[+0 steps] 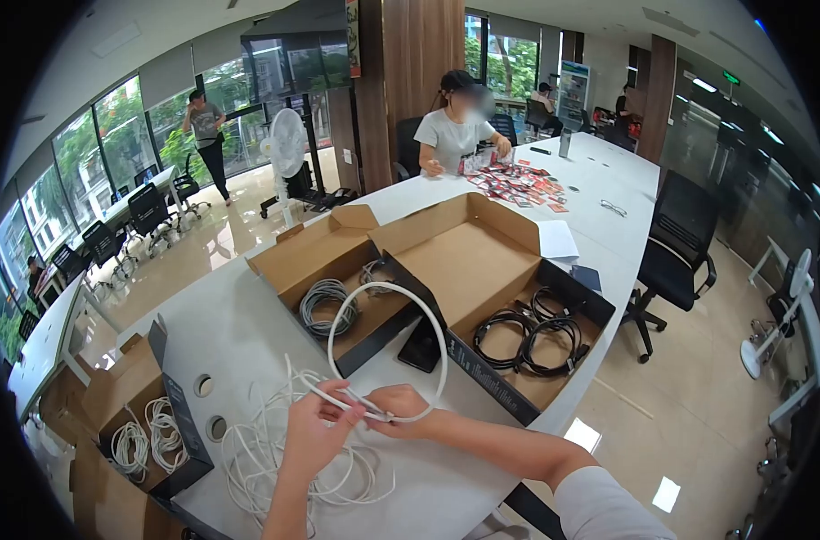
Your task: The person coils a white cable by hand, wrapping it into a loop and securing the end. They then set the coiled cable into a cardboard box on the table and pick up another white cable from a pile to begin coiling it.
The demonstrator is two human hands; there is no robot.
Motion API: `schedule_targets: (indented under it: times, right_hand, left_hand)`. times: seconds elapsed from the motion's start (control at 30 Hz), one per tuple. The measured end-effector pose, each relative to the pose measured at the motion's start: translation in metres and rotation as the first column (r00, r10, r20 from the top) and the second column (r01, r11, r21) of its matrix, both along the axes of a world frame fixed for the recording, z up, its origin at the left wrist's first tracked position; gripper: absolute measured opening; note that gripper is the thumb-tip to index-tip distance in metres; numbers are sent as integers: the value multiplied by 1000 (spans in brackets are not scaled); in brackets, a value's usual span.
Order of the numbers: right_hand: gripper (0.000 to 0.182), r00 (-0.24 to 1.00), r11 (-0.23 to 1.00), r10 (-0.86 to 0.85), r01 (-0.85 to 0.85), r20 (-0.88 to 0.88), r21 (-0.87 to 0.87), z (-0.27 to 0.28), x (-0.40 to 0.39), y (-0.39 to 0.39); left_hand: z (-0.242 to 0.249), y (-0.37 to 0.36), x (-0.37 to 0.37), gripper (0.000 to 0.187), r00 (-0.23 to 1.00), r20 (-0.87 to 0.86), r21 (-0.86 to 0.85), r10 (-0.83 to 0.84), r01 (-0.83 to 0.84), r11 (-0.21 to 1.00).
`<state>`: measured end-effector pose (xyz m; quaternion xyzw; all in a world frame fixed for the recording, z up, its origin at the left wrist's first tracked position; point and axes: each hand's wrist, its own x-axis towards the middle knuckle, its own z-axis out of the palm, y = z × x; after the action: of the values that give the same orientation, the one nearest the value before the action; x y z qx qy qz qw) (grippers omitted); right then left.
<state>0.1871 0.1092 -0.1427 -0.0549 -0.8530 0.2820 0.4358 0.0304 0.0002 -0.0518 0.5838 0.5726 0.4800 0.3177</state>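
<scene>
A thick white cable arcs up in a large loop above the table, and both hands grip it near its crossing. My left hand pinches the cable between thumb and fingers. Close beside it, my right hand is closed around the same cable, its fingertips partly hidden. Beneath them a loose tangle of thin white cables spreads over the white table. Behind the loop stands an open box with a coiled grey cable in it. A dark phone lies between the boxes.
An open box at right holds coiled black cables. At left, another box holds coiled white cables. Across the table a person sits by a pile of red cards. An office chair stands at right.
</scene>
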Motion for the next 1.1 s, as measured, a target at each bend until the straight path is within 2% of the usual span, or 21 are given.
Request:
schedule_targets:
  times: [0.03, 0.1, 0.2, 0.33, 0.43, 0.53, 0.63, 0.73, 0.83, 0.93, 1.1]
  right_hand:
    - [28, 994, 999, -28, 30, 101, -15, -1, -1, -2]
    - [31, 995, 999, -31, 35, 95, -39, 4, -4, -4]
    - [37, 998, 991, 10, -2, 61, -132, 2, -5, -2]
    - [38, 996, 970, 74, -58, 59, -237, -4, -4, 1]
    - [32, 974, 829, 202, -114, 102, -548, -5, -7, 1]
    - [28, 976, 672, 220, -159, -10, -723, -11, -10, 6]
    - [23, 991, 685, 99, -135, -92, -716, -9, -12, 7]
    - [22, 989, 741, 61, -137, -137, -657, -11, -12, 11]
    - [21, 999, 872, -2, -24, -52, -489, -21, -13, 18]
    - [20, 993, 877, -55, 99, 108, -470, -13, -8, 17]
    - [16, 997, 889, -75, 60, -14, -454, -23, -10, 24]
  left_hand:
    - [-5, 2, -1, 25, 994, 106, 22, 13, -15, 1000]
    - [-15, 7, -5, 18, 948, 316, 62, 36, -58, 996]
    - [-4, 5, -7, 9, 913, 401, 11, 79, -90, 996]
    - [0, 3, -7, 10, 939, 326, 94, 111, -149, 984]
    - [2, 0, -18, 13, 892, 421, 125, 164, -236, 964]
    - [8, -4, -30, 19, 828, 536, 178, 163, -300, 937]
    - [13, -10, -49, 18, 791, 590, 222, 159, -349, 911]
    - [19, -16, -60, 18, 745, 647, 297, 162, -442, 847]
    - [26, -22, -71, 16, 711, 700, 390, 71, -463, 796]
    - [33, -28, -77, 15, 660, 751, 445, 23, -530, 722]
    - [49, -41, -83, 23, 676, 729, 338, 110, -495, 800]
